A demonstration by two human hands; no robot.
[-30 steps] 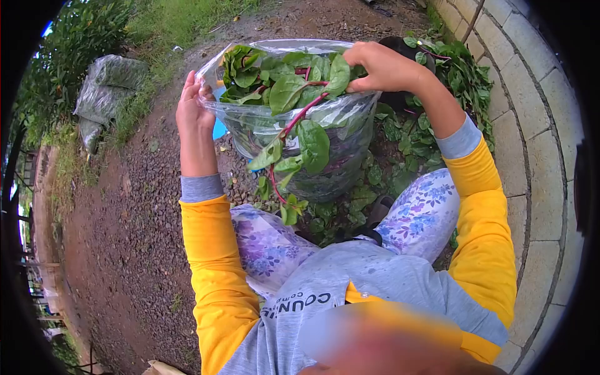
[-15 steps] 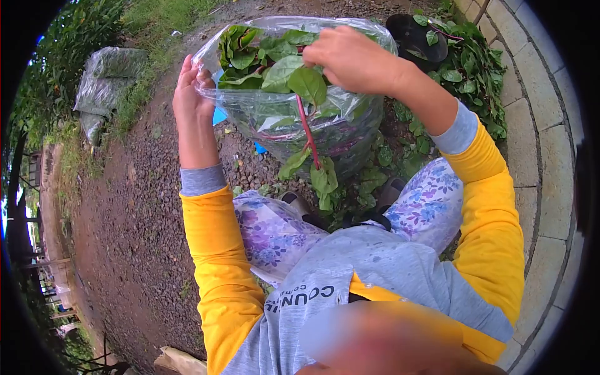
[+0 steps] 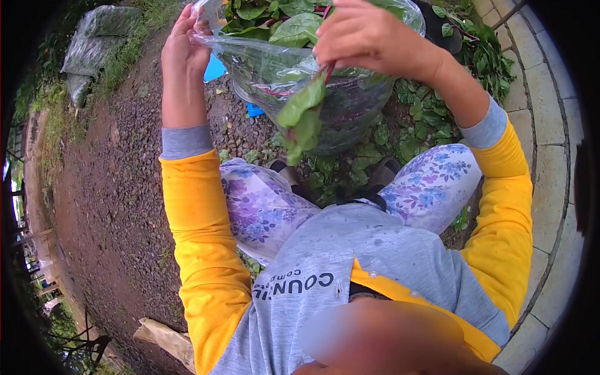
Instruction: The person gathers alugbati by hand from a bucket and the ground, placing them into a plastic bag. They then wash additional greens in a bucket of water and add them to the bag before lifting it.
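A large clear plastic bag [image 3: 262, 67], full of leafy greens, stands in front of my knees. At its left rim, my left hand [image 3: 186, 50] is closed on the plastic. My right hand [image 3: 381, 42] is above the bag's near side, fingers closed around a red-stemmed Malabar spinach sprig [image 3: 306, 107]. The sprig's leaves hang down outside the bag, slightly blurred. Broad green leaves [image 3: 294, 30] fill the bag's mouth, and red stems show through its wall. The top of the bag is cut off by the frame's edge.
More cut greens [image 3: 481, 69] lie at the right beside a dark tub [image 3: 437, 28]. A paved stone edge [image 3: 544, 119] runs along the right. Filled plastic bags [image 3: 100, 40] rest on grass at the upper left. Blue pieces [image 3: 214, 67] lie near the bag; gravel [image 3: 125, 206] spreads left.
My right hand has moved slightly right and toward me, and the sprig swings left with its stem drawn outward. The view has tilted, so the bag sits higher. My left hand keeps the rim.
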